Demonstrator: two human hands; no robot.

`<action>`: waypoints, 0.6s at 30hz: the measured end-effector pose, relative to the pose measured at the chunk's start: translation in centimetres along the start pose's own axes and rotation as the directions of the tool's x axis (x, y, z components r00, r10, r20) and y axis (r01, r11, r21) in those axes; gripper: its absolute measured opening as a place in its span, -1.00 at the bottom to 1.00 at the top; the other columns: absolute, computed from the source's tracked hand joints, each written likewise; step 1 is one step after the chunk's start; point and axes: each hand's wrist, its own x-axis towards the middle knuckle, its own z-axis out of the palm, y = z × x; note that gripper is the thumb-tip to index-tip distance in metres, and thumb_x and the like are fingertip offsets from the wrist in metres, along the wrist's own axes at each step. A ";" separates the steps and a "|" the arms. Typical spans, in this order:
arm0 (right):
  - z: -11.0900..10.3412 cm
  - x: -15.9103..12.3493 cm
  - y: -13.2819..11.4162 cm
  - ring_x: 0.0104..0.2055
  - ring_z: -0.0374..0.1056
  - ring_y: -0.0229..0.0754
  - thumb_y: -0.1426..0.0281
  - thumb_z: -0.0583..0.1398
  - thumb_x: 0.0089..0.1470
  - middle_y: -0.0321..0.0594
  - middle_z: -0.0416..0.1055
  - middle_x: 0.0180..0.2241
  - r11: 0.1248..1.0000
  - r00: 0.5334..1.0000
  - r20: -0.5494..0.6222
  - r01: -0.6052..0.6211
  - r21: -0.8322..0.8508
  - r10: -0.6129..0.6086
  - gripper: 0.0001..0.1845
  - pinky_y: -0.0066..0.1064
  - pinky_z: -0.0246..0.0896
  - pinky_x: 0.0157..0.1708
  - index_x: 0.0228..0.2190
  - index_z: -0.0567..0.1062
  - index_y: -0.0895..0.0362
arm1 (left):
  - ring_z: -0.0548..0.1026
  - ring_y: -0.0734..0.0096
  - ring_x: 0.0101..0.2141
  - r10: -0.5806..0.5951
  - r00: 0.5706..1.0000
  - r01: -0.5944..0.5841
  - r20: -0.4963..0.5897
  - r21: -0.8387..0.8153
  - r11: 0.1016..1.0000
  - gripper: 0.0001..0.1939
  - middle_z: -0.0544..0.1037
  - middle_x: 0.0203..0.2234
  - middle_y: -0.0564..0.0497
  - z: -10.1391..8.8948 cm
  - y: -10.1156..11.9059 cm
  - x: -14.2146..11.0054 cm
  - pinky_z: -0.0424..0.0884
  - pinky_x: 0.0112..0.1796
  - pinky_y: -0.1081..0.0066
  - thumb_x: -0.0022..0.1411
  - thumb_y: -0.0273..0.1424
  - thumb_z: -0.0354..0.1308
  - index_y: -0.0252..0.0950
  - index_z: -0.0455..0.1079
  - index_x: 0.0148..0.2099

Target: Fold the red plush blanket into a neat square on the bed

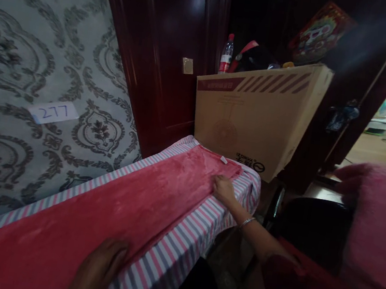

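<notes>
Two hands spaced along one edge of a red plush cloth

The red plush cloth point(125, 202) runs as a long strip from the lower left of the frame to the centre, over a striped sheet point(198, 223) that covers a narrow worktop. It lies lengthwise, probably because the surface is so slim; striped margin shows along both sides.

The left hand point(100, 264), at lower centre, rests half-curled with its thumb by the near edge, and whether it grips any cloth cannot be told. The right hand point(223, 189), farther up near the cloth's end, has its fingers bent in against the same edge — closed to a small gap at most, though a firm pinch cannot be confirmed. Set well apart like this, the two seem placed to keep the edge straight and its layers together.

A white tag point(224, 159) sits at the far end. Just beyond, a cardboard box point(248, 119) stands tilted in view, its lettering upside down — it doubles as a shelf for a red-capped bottle point(226, 54). More pink plush fabric point(381, 238) occupies the right side.
</notes>
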 end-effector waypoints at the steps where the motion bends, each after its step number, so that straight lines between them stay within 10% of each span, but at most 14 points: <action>1: 0.1 0.8 0.3 0.15 0.27 -0.01 0.43 -0.01 0.24 0.07 0.40 0.10 1.000 1.000 -0.007 -0.023 -0.006 0.023 -0.54 -0.22 0.10 0.13 0.10 0.43 0.26 | 0.60 0.28 -0.18 -0.006 1.000 0.006 0.020 0.023 1.000 -0.65 0.65 -0.19 0.01 -0.5 0.0 1.2 0.54 -0.12 0.31 0.37 -0.25 -0.08 -0.11 0.56 -0.11; 8: 1.9 4.0 3.8 0.39 -0.15 0.16 0.18 -0.04 0.28 0.09 -0.01 0.35 0.981 0.986 0.048 -0.154 -0.116 0.161 -0.36 0.13 -0.22 0.27 0.30 0.15 0.20 | 0.18 -0.05 0.28 -0.066 0.982 0.026 0.177 0.220 0.975 -0.45 0.28 0.28 -0.19 1.1 1.0 8.8 0.13 0.20 -0.15 0.31 -0.25 0.01 -0.22 0.25 0.31; 18: 4.7 2.9 7.0 0.36 -0.07 0.14 0.16 -0.08 0.30 0.04 0.08 0.33 0.966 0.978 0.063 -0.183 -0.180 0.197 -0.40 0.18 -0.15 0.24 0.27 0.22 0.13 | 0.04 -0.06 0.33 -0.171 0.953 0.104 0.249 0.263 0.959 -0.42 0.10 0.37 -0.06 5.3 0.3 7.4 -0.07 0.23 -0.23 0.33 -0.17 -0.02 -0.04 0.12 0.37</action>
